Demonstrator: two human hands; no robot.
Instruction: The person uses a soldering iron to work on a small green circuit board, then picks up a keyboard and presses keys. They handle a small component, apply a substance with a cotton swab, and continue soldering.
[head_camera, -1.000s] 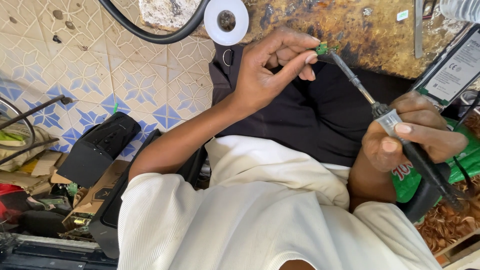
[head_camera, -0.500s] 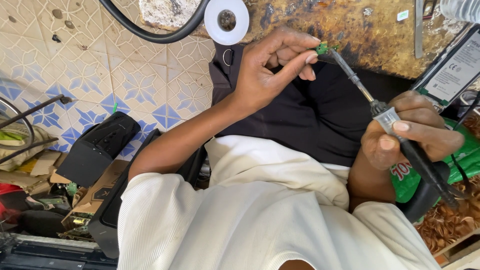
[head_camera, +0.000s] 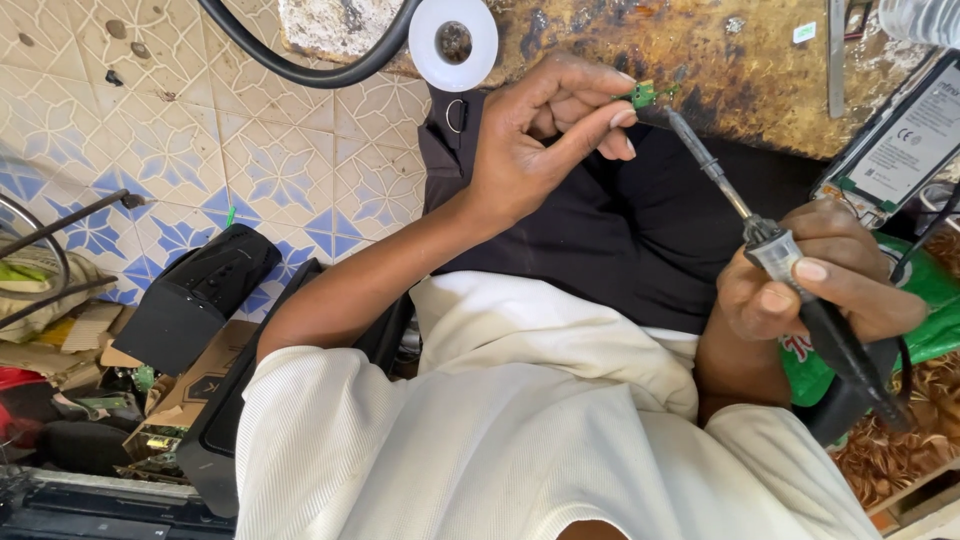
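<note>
My left hand (head_camera: 540, 150) is raised in front of my chest, thumb and forefinger pinched together on a small green circuit board (head_camera: 643, 95); the other fingers curl loosely into the palm. The board is tiny, and I cannot make out its parts. It sits just below the edge of the stained, rusty-brown workbench (head_camera: 740, 70).

My right hand (head_camera: 815, 280) is wrapped closed around the black grip of a soldering iron (head_camera: 770, 245), thumb pressed along the clear collar near the front of the handle. The iron's metal shaft slants up and to the left, and its tip meets the green board right at my left fingertips; I cannot tell whether tip and board actually touch or sit a hair apart. The iron's black handle runs down and to the right past my wrist.

Below both hands lies a black cloth (head_camera: 620, 230) across my lap, with my white ribbed shirt (head_camera: 500, 430) filling the lower view. On the bench edge above my left hand sits a white reel of solder wire (head_camera: 453, 42), and a thick black cable (head_camera: 300, 65) loops beside it. At the far right a phone with its back off (head_camera: 900, 135) leans by the bench, over a green bag (head_camera: 930, 300). To the left, on the patterned blue and cream tile floor (head_camera: 200, 130), rests a black speaker box (head_camera: 195, 300) among cardboard and loose parts.
</note>
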